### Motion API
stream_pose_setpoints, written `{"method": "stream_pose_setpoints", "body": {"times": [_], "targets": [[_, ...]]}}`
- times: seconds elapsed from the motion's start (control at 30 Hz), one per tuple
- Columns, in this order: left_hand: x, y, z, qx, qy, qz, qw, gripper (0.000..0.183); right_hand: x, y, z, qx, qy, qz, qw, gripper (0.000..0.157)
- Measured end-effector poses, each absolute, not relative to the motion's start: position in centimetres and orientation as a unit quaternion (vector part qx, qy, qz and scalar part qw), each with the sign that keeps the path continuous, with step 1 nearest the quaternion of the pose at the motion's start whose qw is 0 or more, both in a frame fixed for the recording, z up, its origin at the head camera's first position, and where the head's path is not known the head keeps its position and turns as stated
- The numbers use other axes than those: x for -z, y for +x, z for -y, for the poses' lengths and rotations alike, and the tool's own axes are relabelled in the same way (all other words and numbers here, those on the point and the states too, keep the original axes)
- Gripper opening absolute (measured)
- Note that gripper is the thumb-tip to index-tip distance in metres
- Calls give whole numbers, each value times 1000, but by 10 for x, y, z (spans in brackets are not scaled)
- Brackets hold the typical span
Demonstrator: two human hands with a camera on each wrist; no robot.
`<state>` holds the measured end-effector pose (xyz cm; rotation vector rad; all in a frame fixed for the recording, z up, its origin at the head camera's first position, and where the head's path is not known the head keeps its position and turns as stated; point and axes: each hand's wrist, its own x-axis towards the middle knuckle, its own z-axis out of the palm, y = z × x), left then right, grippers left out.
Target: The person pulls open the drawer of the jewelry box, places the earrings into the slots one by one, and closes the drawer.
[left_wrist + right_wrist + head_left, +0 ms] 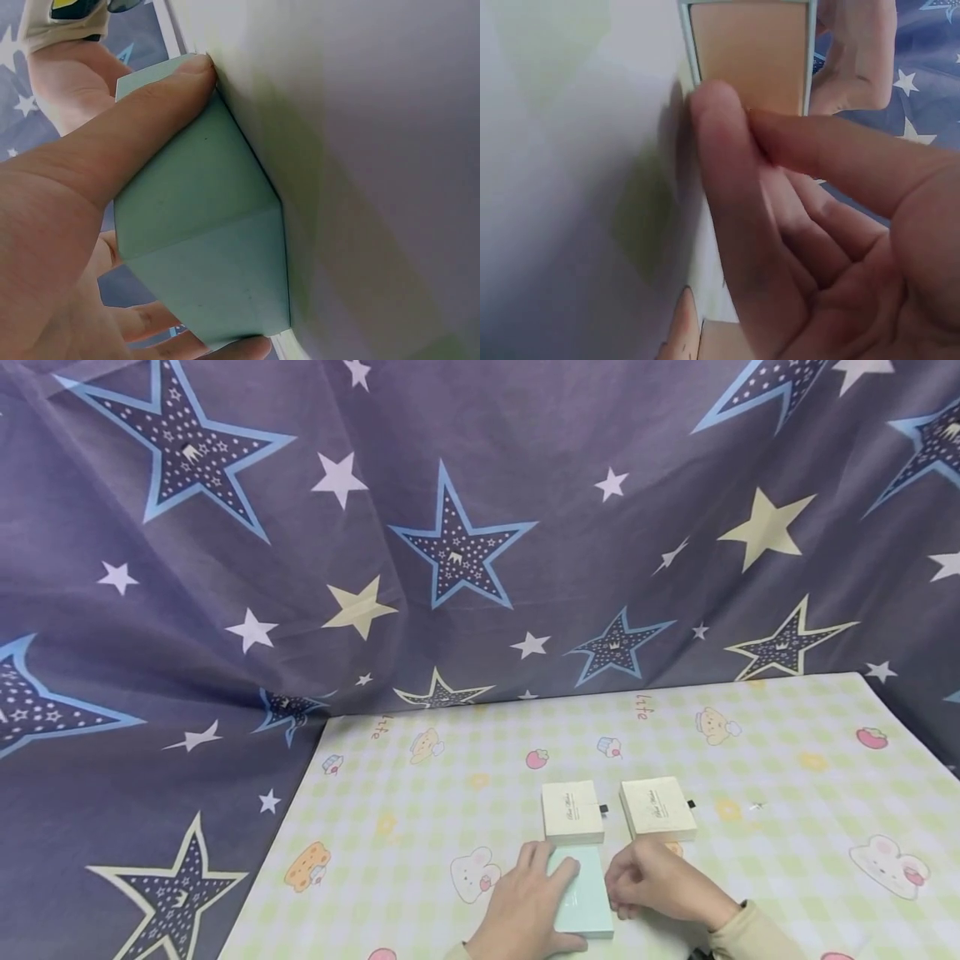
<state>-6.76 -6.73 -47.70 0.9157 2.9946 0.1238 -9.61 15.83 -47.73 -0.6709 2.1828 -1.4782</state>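
A mint-green drawer box (585, 893) lies lengthwise near the table's front edge. My left hand (522, 897) grips it from the left, fingers over its top and far end, thumb on the near end; the left wrist view shows this thumb (150, 120) along the green side. At the box's right side, my right hand (660, 881) is curled, thumb and forefinger pinched together. In the right wrist view these fingertips meet at the tan drawer face (750, 45) inside the green sleeve; they mostly hide the small pull tab between them.
Just beyond the green box stands a cream drawer box (572, 810) with a black tab on its right. Another cream box (657, 808) sits to its right, past the right hand. A checked cloth (405, 860) covers the table; a star-patterned curtain (465, 635) hangs behind.
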Motion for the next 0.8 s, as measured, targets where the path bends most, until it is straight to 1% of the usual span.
{"method": "stream_pose_setpoints", "body": {"times": [0.07,0.2,0.43,0.63,0.8], "targets": [[477,-68,66,-44,293,-955,7,83,478,-95,-158,528,-236,-789,209,20],[476,-68,66,-57,287,-956,17,84,478,-95,-160,500,-222,-812,203,22],[477,-70,67,-73,284,-956,18,85,476,-96,-179,498,-186,-818,222,12],[477,-70,67,-81,286,-955,11,84,475,-96,-196,508,-180,-811,228,11],[478,-69,66,-88,287,-954,9,83,474,-96,-205,474,-193,-835,203,19]]}}
